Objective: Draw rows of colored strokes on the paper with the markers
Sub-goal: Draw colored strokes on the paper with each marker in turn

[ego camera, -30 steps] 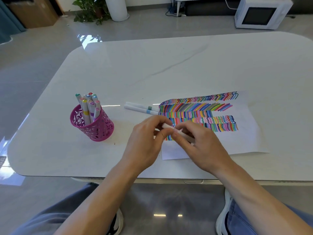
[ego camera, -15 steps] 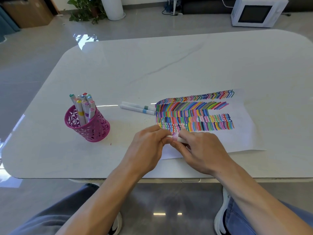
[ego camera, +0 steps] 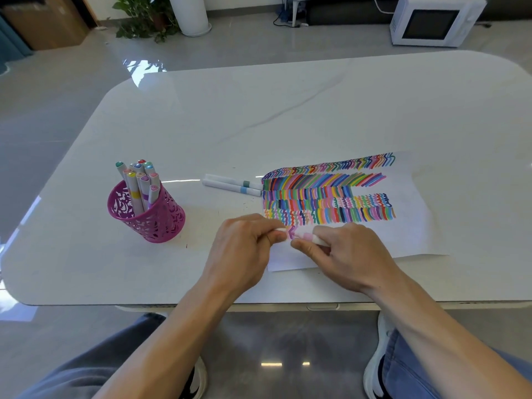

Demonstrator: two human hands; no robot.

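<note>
Open white table [ego camera: 288,110] is seen from 9 through 12 to 3 o'clock, out to its rounded far corners. The paper [ego camera: 408,234], filled with rows of colored strokes, is laid toward 4 o'clock, close to the near edge. A pink mesh cup [ego camera: 161,223] of markers is stood at 8 o'clock. Two white markers [ego camera: 230,185] are laid between the cup and the paper. At 6 o'clock, over the paper's left corner, a pink-banded marker [ego camera: 318,239] is gripped by the curled right hand [ego camera: 345,254]. A small white piece [ego camera: 280,231] is pinched by the left hand [ego camera: 244,254] just beside it.
</note>
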